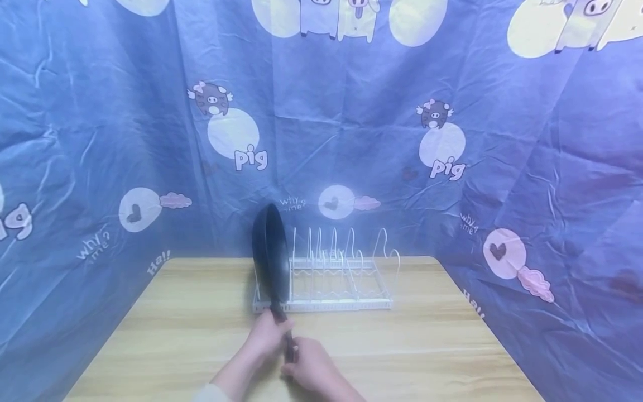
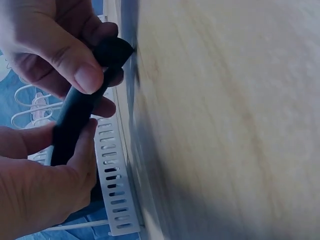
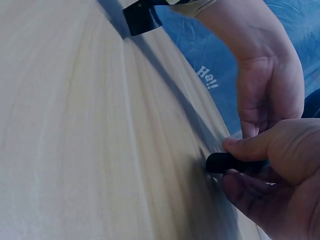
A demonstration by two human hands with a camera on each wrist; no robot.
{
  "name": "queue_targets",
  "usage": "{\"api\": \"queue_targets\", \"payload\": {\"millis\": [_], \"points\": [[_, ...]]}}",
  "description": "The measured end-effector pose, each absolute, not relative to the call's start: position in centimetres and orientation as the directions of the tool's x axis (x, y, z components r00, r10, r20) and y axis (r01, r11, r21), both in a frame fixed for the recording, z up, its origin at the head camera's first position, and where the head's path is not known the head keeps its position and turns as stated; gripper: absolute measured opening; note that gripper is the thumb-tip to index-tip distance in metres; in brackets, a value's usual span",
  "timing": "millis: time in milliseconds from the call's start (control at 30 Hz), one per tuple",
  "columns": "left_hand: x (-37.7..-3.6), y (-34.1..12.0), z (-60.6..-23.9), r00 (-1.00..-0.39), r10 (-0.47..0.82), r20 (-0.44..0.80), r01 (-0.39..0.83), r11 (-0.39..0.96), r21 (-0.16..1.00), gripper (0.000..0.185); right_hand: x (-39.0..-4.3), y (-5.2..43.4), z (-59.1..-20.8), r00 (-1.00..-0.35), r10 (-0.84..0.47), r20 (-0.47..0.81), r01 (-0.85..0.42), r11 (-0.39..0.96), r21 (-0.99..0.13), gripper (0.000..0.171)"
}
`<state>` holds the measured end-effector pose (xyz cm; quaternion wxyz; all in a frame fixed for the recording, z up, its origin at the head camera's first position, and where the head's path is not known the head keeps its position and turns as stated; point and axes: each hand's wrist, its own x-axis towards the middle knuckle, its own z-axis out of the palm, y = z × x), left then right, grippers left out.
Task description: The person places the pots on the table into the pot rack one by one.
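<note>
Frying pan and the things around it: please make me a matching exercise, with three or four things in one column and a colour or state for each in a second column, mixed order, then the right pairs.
Column 1:
1. frying pan
2. rack
3. table
4. handle

Column 2:
A. light wood, bears the rack
B. held by left hand and right hand
C. black, stands on edge at the rack's left end
D. white wire, slots to the right of the pan empty

Pairs: 1-C, 2-D, 3-A, 4-B
</note>
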<state>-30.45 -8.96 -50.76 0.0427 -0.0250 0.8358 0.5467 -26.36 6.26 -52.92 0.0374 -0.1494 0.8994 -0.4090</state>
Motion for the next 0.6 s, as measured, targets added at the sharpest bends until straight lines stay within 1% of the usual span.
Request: {"api": "queue_targets", "payload": {"millis": [133, 200, 267, 400, 467, 533, 600], "points": [[-30.6, -9.0, -50.6, -0.993, 0.000, -0.120, -0.108, 0.441, 0.891, 0.053, -26.5, 6.1, -53.0, -0.943, -0.325, 0.066, -0.263, 0.612, -0.746, 0.018], [-30.6, -9.2, -50.7, -0.993, 0.029, -0.117, -0.090, 0.465, 0.881, 0.047, -26.5, 6.2, -53.1, -0.936, -0.344, 0.080, -0.288, 0.612, -0.737, 0.015], [-30.3, -9.3, -50.8, -0.992, 0.077, -0.104, -0.053, 0.490, 0.870, 0.041, -26.6, 6.2, -53.2, -0.925, -0.365, 0.106, -0.328, 0.624, -0.709, 0.012], [-29.0, -9.4, -50.1, -0.984, 0.166, -0.062, 0.047, 0.582, 0.812, 0.039, -26.6, 6.4, -53.1, -0.916, -0.380, 0.129, -0.372, 0.683, -0.628, 0.013], [-28.2, -9.2, -49.5, -0.984, 0.176, -0.036, 0.089, 0.653, 0.752, 0.038, -26.5, 6.6, -52.9, -0.916, -0.381, 0.130, -0.380, 0.714, -0.588, 0.015], [-27.5, -9.1, -49.0, -0.987, 0.163, -0.006, 0.119, 0.746, 0.655, 0.040, -26.4, 6.8, -52.7, -0.913, -0.386, 0.132, -0.391, 0.738, -0.550, 0.015], [-26.9, -9.0, -48.5, -0.983, 0.180, 0.030, 0.168, 0.830, 0.532, 0.033, -26.3, 7.2, -52.3, -0.909, -0.396, 0.131, -0.403, 0.752, -0.522, 0.013]]}}
